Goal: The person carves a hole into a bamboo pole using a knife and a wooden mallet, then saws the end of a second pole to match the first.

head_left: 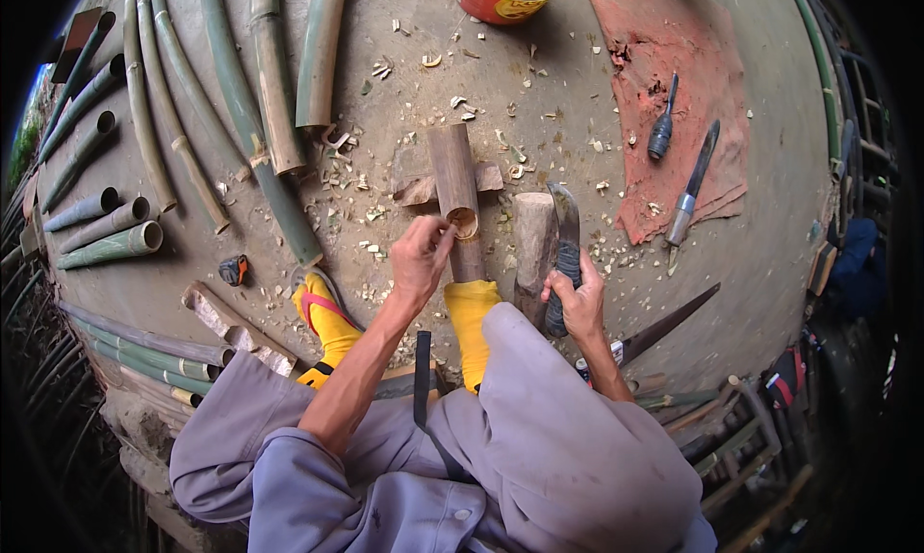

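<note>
A brown bamboo piece (451,163) with a pale hollow cut into its side lies across a low block (415,190). My yellow-socked foot (471,327) rests at its near end. At the edge of the hollow, the fingers of my left hand (421,257) are drawn together; what they pinch, if anything, is hidden. My right hand (578,300) is closed around the dark wrapped handle of a knife (566,214), its curved blade pointing away from me. Just left of the blade is a short round piece of wood (534,245).
Bamboo poles (236,81) lie to the left, near a tape measure (233,270). On the right, a red cloth (679,91) bears a dark-handled pointed tool (661,131) and a long blade (695,182). A saw (674,324) and a red-yellow bucket (508,4) are nearby. Shavings litter the ground.
</note>
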`<move>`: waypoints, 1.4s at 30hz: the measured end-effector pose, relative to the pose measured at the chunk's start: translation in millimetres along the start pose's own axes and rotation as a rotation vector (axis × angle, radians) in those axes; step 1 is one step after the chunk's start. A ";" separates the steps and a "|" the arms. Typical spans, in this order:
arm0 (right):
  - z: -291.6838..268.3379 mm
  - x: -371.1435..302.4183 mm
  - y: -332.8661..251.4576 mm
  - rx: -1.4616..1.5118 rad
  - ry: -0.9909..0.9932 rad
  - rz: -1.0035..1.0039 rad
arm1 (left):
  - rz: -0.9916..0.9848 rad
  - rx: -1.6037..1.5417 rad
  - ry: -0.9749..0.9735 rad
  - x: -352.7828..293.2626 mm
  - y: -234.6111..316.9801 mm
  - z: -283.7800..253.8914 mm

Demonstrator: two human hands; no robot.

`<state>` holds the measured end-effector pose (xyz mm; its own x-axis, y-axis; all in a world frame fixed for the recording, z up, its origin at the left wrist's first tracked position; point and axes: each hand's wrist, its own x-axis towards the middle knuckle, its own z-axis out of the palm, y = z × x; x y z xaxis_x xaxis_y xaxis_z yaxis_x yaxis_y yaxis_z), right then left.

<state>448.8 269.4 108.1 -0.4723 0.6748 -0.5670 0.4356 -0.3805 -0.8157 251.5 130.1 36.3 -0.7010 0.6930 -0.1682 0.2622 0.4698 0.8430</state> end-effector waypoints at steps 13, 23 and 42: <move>14.9 -11.5 -15.4 -0.416 -0.297 -0.176 | -0.583 -0.875 -0.458 -32.5 67.5 8.4; 32.2 7.8 20.7 -0.812 -0.192 -0.217 | -0.792 -0.280 -0.515 6.3 58.7 41.7; 52.6 84.9 -72.9 -1.627 -0.455 -1.003 | -0.881 -1.935 -0.132 -5.6 43.2 65.2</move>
<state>336.6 321.2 113.4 -0.9689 -0.0450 -0.2435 -0.0219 0.9951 -0.0968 310.0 182.2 40.4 -0.1666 0.7267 -0.6665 -0.9284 -0.3432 -0.1422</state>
